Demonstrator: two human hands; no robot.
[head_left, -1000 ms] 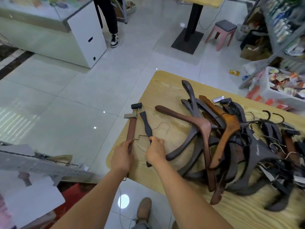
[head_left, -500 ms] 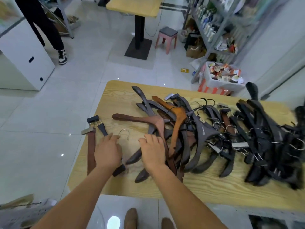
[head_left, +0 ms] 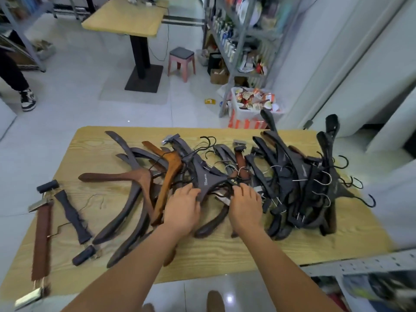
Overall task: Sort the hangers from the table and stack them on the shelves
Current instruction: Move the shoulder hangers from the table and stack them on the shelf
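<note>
A tangled heap of wooden hangers covers the wooden table (head_left: pixel 225 255). My left hand (head_left: pixel 183 209) lies on the middle of the heap, its fingertips touching a dark grey hanger (head_left: pixel 206 180). My right hand (head_left: pixel 245 206) rests beside it, fingers spread over tangled black hooks. A reddish-brown hanger (head_left: pixel 126 176) and an orange-brown hanger (head_left: pixel 168 176) lie to the left of my hands. Black hangers (head_left: pixel 304 188) are piled to the right. Apart at the table's left end lie a brown clip hanger (head_left: pixel 41 239) and a dark clip hanger (head_left: pixel 72 217).
A grey perforated shelf edge (head_left: pixel 360 264) juts in at the lower right. Beyond the table stand a metal shelving unit (head_left: pixel 243 41) with goods, a box of packets (head_left: pixel 254 104), a pink stool (head_left: pixel 181 61) and a second table (head_left: pixel 126 16). A person's leg (head_left: pixel 13 79) is at the far left.
Both hands let go of the two clip hangers at the left end and moved right onto the middle of the heap. The view swung right.
</note>
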